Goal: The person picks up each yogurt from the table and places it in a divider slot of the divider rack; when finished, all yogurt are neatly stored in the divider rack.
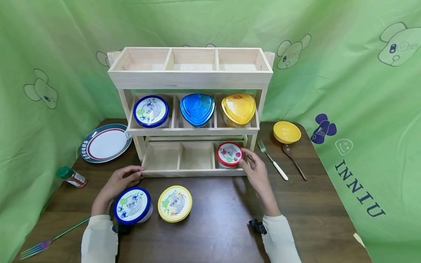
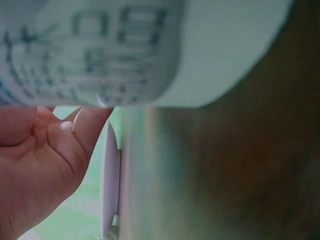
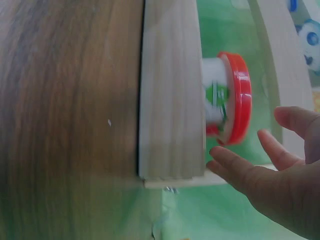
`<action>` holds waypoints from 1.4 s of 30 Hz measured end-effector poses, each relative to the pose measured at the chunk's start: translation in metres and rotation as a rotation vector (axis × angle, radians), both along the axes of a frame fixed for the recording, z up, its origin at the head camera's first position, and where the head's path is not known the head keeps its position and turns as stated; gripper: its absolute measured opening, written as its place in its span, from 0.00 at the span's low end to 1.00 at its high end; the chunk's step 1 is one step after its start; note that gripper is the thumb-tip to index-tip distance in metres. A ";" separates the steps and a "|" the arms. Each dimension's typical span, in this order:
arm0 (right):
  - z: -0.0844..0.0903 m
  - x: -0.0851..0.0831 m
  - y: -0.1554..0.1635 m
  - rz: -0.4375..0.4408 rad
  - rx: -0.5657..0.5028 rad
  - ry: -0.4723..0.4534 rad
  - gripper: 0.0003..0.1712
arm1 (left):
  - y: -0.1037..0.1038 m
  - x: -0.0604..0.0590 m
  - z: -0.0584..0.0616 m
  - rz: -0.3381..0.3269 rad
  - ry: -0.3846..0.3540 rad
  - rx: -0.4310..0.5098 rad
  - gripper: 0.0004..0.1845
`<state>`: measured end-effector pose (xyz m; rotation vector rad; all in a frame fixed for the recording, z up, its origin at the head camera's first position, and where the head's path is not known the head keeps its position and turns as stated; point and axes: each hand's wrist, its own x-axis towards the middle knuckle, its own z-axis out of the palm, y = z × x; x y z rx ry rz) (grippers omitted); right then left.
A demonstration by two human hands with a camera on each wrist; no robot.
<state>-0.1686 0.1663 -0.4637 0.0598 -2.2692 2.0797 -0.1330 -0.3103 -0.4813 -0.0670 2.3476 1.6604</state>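
In the head view a small white tub with a red lid (image 1: 230, 154) stands in the right compartment of the bottom tier of a wooden shelf (image 1: 190, 80). My right hand (image 1: 256, 173) is beside it, fingers spread; in the right wrist view the fingertips are just off the red lid (image 3: 241, 100). My left hand (image 1: 120, 184) has its fingertips at the front left corner of the bottom tier, fingers loosely bent. Close by that forearm stands a blue-lidded tub (image 1: 133, 205), which blocks much of the left wrist view. A yellow-lidded tub (image 1: 175, 203) stands to its right.
The middle tier holds another blue-lidded tub (image 1: 151, 111), a blue-lidded container (image 1: 197, 109) and a yellow-lidded container (image 1: 238, 109). Left lie a plate (image 1: 106, 143), spice jar (image 1: 72, 176) and iridescent fork (image 1: 54, 239); right, a white-handled fork (image 1: 273, 160), wooden spoon (image 1: 294, 162) and yellow bowl (image 1: 287, 132).
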 end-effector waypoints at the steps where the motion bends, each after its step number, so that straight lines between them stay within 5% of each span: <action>1: 0.002 0.003 0.003 -0.013 0.006 0.004 0.25 | 0.000 0.000 0.000 0.005 -0.002 0.001 0.20; 9: 0.013 0.021 0.024 -0.112 -0.080 -0.049 0.24 | 0.001 -0.001 0.000 -0.003 -0.001 -0.004 0.21; 15: 0.013 0.028 0.019 -0.088 -0.210 -0.040 0.22 | 0.001 0.000 -0.001 0.007 -0.009 0.002 0.21; 33: -0.002 0.053 -0.066 0.260 -0.059 0.048 0.19 | 0.000 0.001 0.001 -0.001 -0.005 0.009 0.20; 42: -0.012 0.064 -0.094 0.466 -0.026 -0.002 0.18 | -0.001 0.000 0.000 0.008 -0.010 0.013 0.20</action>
